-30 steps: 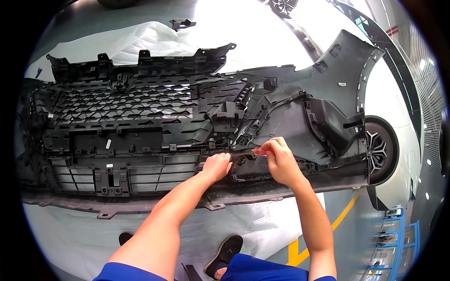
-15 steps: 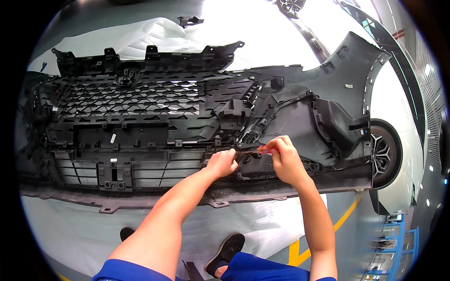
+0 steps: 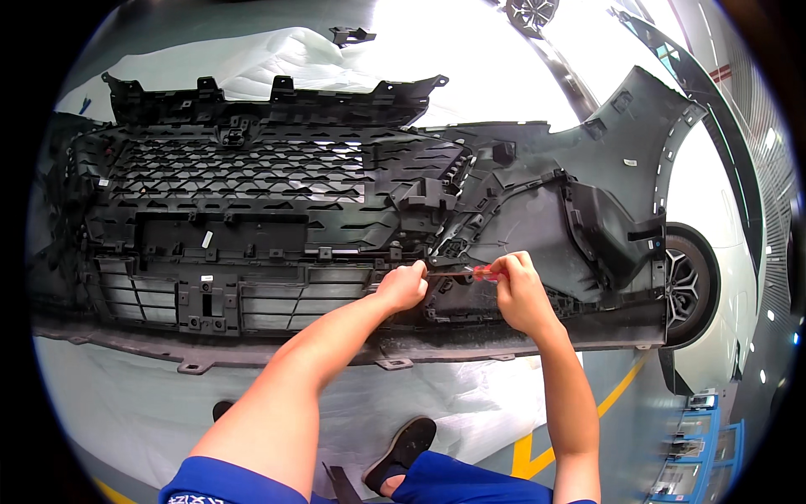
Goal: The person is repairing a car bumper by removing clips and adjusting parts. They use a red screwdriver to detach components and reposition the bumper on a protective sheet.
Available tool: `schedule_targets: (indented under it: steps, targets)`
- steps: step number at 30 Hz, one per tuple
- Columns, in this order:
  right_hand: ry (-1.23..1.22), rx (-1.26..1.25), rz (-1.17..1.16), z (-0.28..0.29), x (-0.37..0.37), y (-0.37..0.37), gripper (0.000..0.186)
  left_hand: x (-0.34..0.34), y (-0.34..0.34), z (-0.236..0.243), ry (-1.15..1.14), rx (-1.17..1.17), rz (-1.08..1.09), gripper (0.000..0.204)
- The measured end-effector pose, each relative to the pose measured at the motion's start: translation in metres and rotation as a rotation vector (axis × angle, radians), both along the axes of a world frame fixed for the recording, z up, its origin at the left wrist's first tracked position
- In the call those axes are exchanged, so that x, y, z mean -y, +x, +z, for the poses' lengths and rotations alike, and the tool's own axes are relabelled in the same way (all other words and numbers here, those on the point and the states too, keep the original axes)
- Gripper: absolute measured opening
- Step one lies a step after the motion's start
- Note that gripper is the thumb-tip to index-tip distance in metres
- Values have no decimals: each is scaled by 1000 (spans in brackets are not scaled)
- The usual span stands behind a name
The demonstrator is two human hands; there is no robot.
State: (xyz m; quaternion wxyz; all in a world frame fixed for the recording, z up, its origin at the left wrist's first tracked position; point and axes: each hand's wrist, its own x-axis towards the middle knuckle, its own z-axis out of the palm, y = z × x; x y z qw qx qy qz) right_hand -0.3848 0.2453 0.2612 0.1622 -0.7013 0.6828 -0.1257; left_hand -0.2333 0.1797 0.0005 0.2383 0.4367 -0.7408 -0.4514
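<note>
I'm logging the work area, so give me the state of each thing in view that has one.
Right hand: closed on the red-handled tool
Red-handled tool: held, shaft toward the left hand
Left hand: fingers curled, at the shaft's end; any grip is hidden
Black bumper: lying, ribbed inner side up
White sheet: spread out, wrinkled
Small black part: loose, apart from the bumper

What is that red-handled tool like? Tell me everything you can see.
The red-handled tool looks like a screwdriver: a shiny red handle, perhaps plastic, and a thin, straight shaft, perhaps metal. It lies roughly sideways over the black bumper. The right hand grips the handle; the shaft points toward the left hand. Its tip is unclear.
</note>
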Motion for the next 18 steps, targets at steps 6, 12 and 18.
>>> schedule_targets:
  steps: [6, 12, 18]
  targets:
    - [8, -21, -52, -5, -7, -10, 15, 30, 4, 1, 620, -377, -7, 27]
    - [-9, -44, -75, -13, -15, -25, 15, 35, 10, 16, 842, -466, 56, 17]
    - [5, -68, -70, -11, -14, -18, 16, 31, 5, 2, 604, -404, -28, 24]
